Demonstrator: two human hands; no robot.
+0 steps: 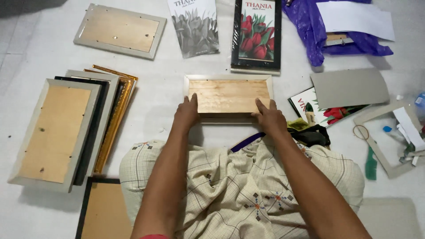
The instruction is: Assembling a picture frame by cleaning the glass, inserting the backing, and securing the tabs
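Both hands, left hand [187,111] and right hand [268,116], press flat with fingers together on the wooden backing board [229,96]; uneven pressure could tilt it in the pale picture frame [191,79].

Beyond the left grip [186,114] lies a grey-and-white printed tulip sheet [195,27]. Beyond the right grip [268,117] stands a black-bordered red tulip print [257,33], with a crumpled purple plastic bag [310,31] further right.

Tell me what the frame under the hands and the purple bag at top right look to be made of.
The frame lies face down: its backing shows pale wood grain, likely thin plywood or fibreboard, inside a matte off-white rim, perhaps painted wood or plastic. The purple bag looks like thin plastic film, glossy and crumpled.
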